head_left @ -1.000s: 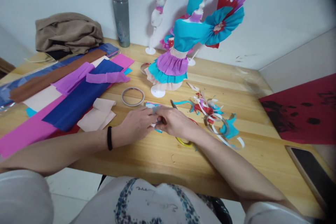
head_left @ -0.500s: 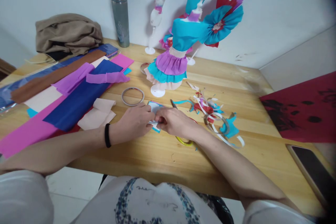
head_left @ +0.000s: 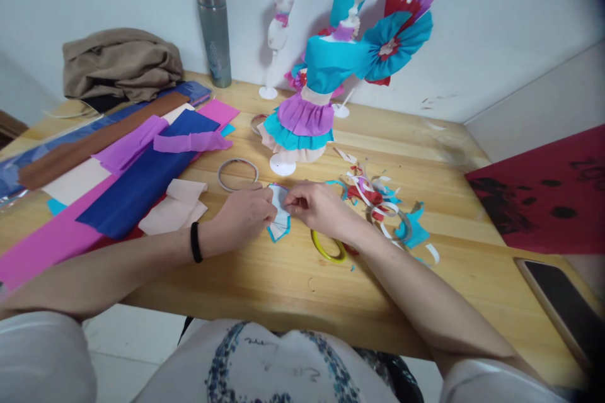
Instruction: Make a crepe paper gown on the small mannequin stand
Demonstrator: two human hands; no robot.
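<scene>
A small piece of pale paper (head_left: 280, 210) with blue edges lies between my hands, its lower end fanned in creases. My left hand (head_left: 243, 214) is closed on the left side of this piece. Over on its right side, my right hand (head_left: 321, 206) has thumb and fingertips pinched together; whether something thin is in the pinch is hidden. Scissors with a yellow handle (head_left: 329, 256) lie under my right wrist, partly covered. Just beyond my left hand rests a roll of tape (head_left: 237, 175).
Coloured crepe paper sheets (head_left: 142, 170) spread across the left. A mannequin in a paper dress (head_left: 307, 113) stands behind my hands, with more mannequins (head_left: 283, 19) and a flask (head_left: 212, 31) at the wall. Paper scraps (head_left: 378, 201) lie right; a phone (head_left: 558, 308) sits near the right edge.
My right hand has moved slightly right, away from my left hand, and its fingers have lifted off the middle of the paper. More of the blue-edged piece now shows.
</scene>
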